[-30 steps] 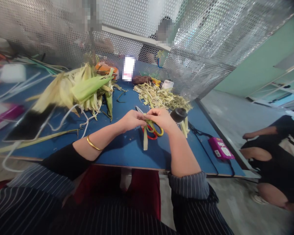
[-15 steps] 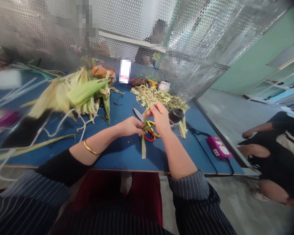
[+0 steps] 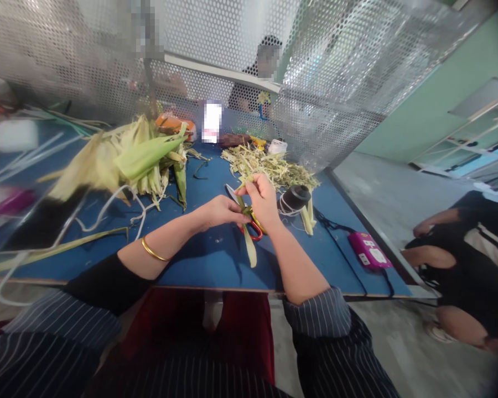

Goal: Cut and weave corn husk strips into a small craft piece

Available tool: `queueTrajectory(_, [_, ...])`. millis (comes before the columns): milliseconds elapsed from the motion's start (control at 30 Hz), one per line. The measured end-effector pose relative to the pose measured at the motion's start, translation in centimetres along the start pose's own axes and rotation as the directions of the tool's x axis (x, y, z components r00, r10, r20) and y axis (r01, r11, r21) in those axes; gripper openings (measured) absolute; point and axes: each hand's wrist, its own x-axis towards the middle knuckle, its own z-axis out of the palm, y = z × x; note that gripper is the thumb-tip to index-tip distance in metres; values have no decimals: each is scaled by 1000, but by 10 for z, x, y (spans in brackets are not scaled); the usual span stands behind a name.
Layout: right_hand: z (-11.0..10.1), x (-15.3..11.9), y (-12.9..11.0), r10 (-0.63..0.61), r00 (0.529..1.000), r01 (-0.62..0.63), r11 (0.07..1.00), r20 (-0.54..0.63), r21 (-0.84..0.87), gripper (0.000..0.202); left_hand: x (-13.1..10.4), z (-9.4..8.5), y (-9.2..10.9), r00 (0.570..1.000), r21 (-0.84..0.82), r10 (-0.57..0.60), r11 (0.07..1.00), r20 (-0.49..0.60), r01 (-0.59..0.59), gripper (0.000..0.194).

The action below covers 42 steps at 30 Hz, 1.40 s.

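Note:
Between my two hands is a green corn husk strip, its pale end hanging down toward the table's front. My left hand pinches its lower middle, where the strip looks folded or knotted. The upper part is held in the closed fingers of my right hand. Scissors with red and yellow handles lie on the blue table just behind and under the hands, partly covered by them. Right of my right hand stands a black spool with pale thread.
A pile of corn husks lies at the left, shredded bits at the back. A black tablet with a white cable is far left, a purple pack right. A person sits beyond the table's right edge.
My right hand has shifted slightly left and up, uncovering more of the spool. The strip's hanging end has swung to the right.

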Motion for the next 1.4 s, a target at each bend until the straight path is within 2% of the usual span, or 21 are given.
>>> queueTrajectory(67, [0,0,1,-11,1000,11,1000,6,5,14,-1,1,3,999,-10,-24,1000,-43,23,28])
queueTrajectory(133, [-4,1,1,-20,998,17,999,-55,-48,11,-2,2,6,996,-44,-35,999,-77,31,26])
queueTrajectory(233, [-15,4,-1,-75,983,24,955,-165,-295,20,-2,0,9,987,-112,-50,993,-150,33,25])
queueTrajectory(267, [-19,5,-1,-105,984,38,910,-142,-412,21,-1,-1,9,982,-140,-60,990,-179,34,25])
queueTrajectory(333, [-25,8,1,-132,991,105,776,4,-622,20,1,-4,9,972,-190,-78,981,-222,35,27])
queueTrajectory(400, [-27,9,6,-94,985,170,669,144,-723,21,3,-7,6,972,-214,-81,976,-222,32,29])
queueTrajectory(467, [-27,11,11,-49,981,178,634,190,-753,20,5,-9,3,981,-223,-75,974,-181,33,28])
queueTrajectory(533, [-27,11,13,-75,989,146,608,127,-780,21,5,-10,1,985,-269,-90,962,-144,48,25])
queueTrajectory(600, [-29,10,8,-215,976,110,564,-18,-818,24,6,-11,1,979,-380,-134,922,-154,67,22])
queueTrajectory(667, [-29,5,-3,-398,905,103,554,-154,-826,24,7,-12,2,954,-518,-187,854,-233,41,20])
queueTrajectory(700, [-28,0,-10,-462,865,125,579,-197,-806,22,7,-13,3,933,-580,-214,815,-289,7,19])
queueTrajectory(767, [-21,-11,-21,-512,835,220,645,-201,-732,25,9,-15,4,880,-654,-256,752,-401,-79,18])
queueTrajectory(867, [0,-25,-26,-391,920,326,718,31,-615,28,11,-17,3,835,-686,-256,704,-487,-184,21])
queueTrajectory(933, [16,-28,-20,-172,981,189,799,84,-571,23,12,-15,3,830,-692,-224,681,-510,-241,22])
queueTrajectory(967, [23,-27,-16,-57,994,96,843,89,-529,23,11,-13,4,829,-694,-212,671,-517,-261,22])
queueTrajectory(1033, [32,-24,-5,135,985,-82,916,108,-394,27,10,-10,5,845,-701,-200,667,-496,-253,22])
queueTrajectory(1067, [35,-22,0,185,976,-141,940,117,-309,29,9,-8,5,858,-700,-200,677,-474,-228,22])
queueTrajectory(1133, [36,-20,6,221,969,-201,966,115,-159,30,8,-6,5,882,-689,-203,704,-426,-171,23])
queueTrajectory(1200, [35,-20,7,215,971,-209,976,101,-66,28,8,-6,5,885,-673,-198,722,-421,-159,23])
queueTrajectory(1300, [32,-22,-1,215,963,-216,976,161,-11,26,8,-10,6,857,-656,-189,726,-479,-206,19])
queueTrajectory(1400, [30,-26,-16,204,940,-199,979,274,-48,24,8,-17,11,816,-648,-191,714,-546,-267,16])
